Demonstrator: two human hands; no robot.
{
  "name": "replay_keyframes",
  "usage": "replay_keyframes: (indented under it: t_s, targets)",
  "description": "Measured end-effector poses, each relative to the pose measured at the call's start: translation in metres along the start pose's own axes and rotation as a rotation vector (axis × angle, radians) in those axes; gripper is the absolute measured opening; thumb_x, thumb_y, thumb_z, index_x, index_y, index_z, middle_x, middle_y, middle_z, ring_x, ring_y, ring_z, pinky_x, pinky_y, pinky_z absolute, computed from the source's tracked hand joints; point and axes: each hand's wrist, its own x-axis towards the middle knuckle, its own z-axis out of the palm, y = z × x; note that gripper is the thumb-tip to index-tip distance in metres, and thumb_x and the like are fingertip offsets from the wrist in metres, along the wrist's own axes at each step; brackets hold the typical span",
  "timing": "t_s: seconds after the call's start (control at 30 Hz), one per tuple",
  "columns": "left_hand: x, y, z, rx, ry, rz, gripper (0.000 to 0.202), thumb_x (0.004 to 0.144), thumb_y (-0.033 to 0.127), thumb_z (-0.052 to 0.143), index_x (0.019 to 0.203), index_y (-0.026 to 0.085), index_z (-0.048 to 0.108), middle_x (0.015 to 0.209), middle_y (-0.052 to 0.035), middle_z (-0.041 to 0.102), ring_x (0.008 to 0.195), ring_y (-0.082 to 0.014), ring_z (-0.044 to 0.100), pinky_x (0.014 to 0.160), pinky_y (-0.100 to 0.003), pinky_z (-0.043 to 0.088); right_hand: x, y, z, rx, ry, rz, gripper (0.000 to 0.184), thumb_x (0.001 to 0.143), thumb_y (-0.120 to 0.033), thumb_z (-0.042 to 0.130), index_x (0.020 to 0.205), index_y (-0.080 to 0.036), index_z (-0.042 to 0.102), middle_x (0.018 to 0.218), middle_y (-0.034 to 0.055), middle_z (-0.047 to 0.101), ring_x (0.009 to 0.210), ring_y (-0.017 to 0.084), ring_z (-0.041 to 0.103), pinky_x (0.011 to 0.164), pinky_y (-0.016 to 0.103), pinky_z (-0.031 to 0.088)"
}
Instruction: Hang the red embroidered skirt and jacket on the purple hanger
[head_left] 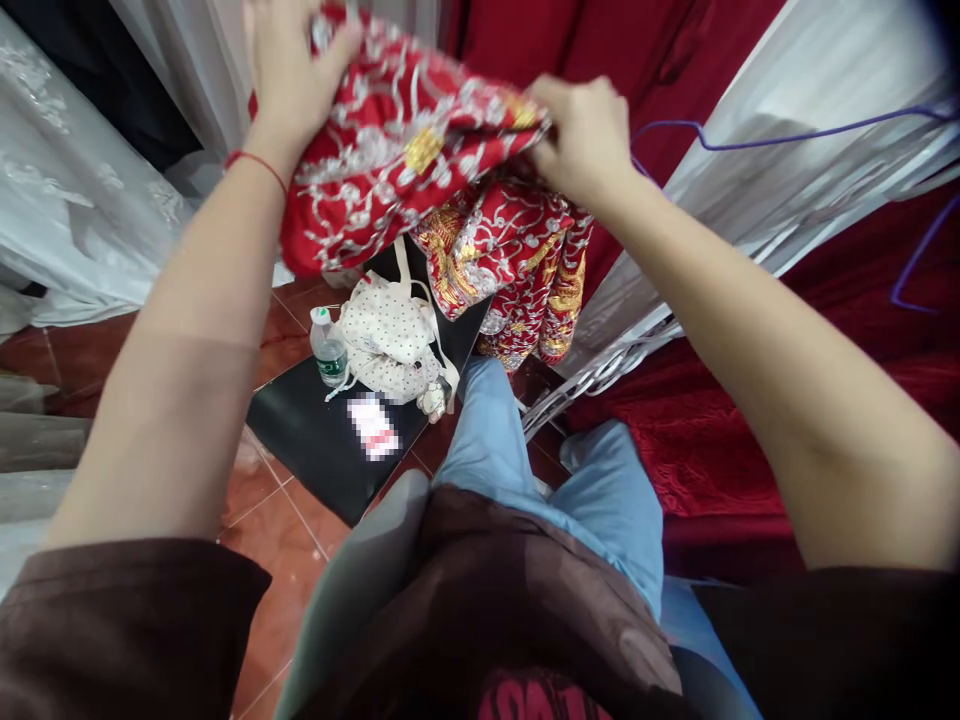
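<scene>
A red garment [382, 165] with silver and gold embroidery is stretched between my two raised hands. At the top left, my left hand [296, 65] is closed on its edge, with the thumb across the cloth and the other fingers partly hidden. My right hand [585, 135] grips the garment's right end, the fingers bent around the fabric. More embroidered red cloth [525, 250] with a sleeve-like part hangs below, near the black seat; whether it all belongs to one garment I cannot tell.
On a black seat [300, 440] lie a dotted white bag [386, 320], a water bottle [328, 348] and a blurred-out card or phone [375, 427]. Purple hangers [795, 135] jut in from the right. White lace gowns [67, 200] hang at left, and red cloth [705, 450] hangs at right.
</scene>
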Motion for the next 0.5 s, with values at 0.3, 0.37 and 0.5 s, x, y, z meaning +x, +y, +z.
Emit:
replay_keyframes:
  t_s: [0.3,0.37,0.5]
  targets:
    - [-0.081,0.086,0.038,0.013,-0.159,-0.296,0.048,0.101,0.029,0.036,0.14,0.002,0.043,0.142,-0.0156,0.05,0.129,-0.0249,0.042,0.116,-0.05,0.011,-0.025,0.018,0.04,0.136,-0.321,-0.155,0.064,0.08,-0.024,0.069,0.142,-0.027,0.054,0.161,0.0105,0.034,0.146,0.041,0.03,0.106,0.076,0.03]
    - [-0.062,0.126,0.031,-0.11,0.022,-0.187,0.047,0.102,0.028,0.035,0.141,0.003,0.04,0.143,-0.0163,0.048,0.13,-0.0254,0.041,0.115,-0.047,0.018,-0.025,0.018,0.051,0.209,-0.292,-0.099,0.059,0.081,-0.024,0.065,0.14,-0.025,0.055,0.163,0.0101,0.029,0.149,0.042,0.025,0.107,0.078,0.025]
    - [-0.048,0.197,0.038,-0.214,-0.014,0.313,0.044,0.102,0.038,0.039,0.132,0.011,0.057,0.136,-0.0133,0.057,0.131,-0.0259,0.042,0.114,-0.046,0.023,-0.038,0.002,0.063,0.227,-0.189,0.002,0.056,0.085,-0.02,0.058,0.141,-0.025,0.053,0.164,0.0088,0.024,0.152,0.041,0.015,0.11,0.08,0.01]
